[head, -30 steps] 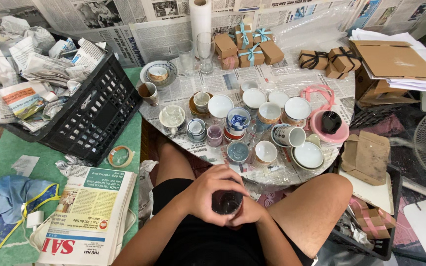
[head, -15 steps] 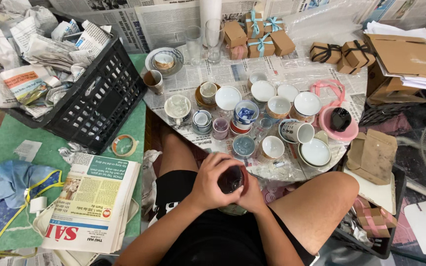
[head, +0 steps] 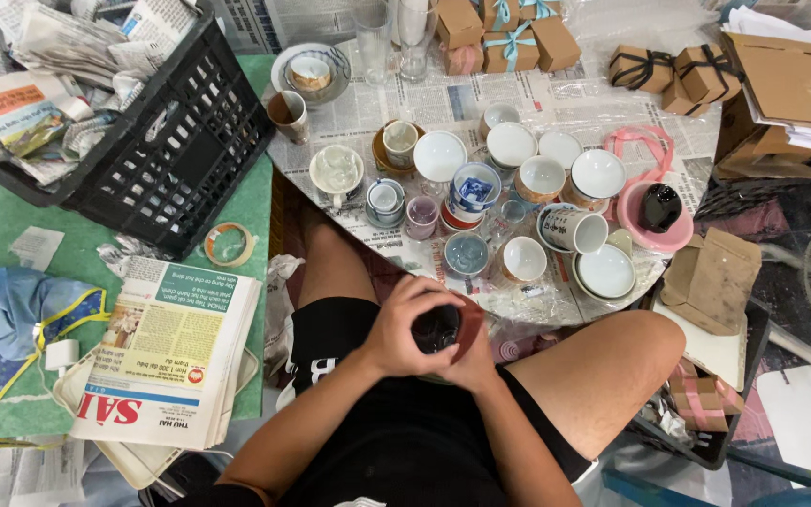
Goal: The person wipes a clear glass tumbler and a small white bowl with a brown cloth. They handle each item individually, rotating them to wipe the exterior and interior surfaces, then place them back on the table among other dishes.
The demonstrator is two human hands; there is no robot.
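Hands (head: 424, 333) cupped around dark cup (head: 445, 327)

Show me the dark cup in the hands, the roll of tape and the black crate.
dark cup (head: 443, 326), head view, its dark inside
roll of tape (head: 229, 244), head view, its ring edge
black crate (head: 185, 141), head view, its side wall

Both hands' grip (head: 415, 329) (head: 476, 361) on dark reddish cup (head: 445, 327), over lap.

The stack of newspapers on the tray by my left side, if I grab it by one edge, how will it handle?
The stack of newspapers would likely sag and fan apart, since it is loose folded sheets. It looks thick, so probably heavy for one hand. Its corners overhang the white tray, so a push may slide the top copies off.
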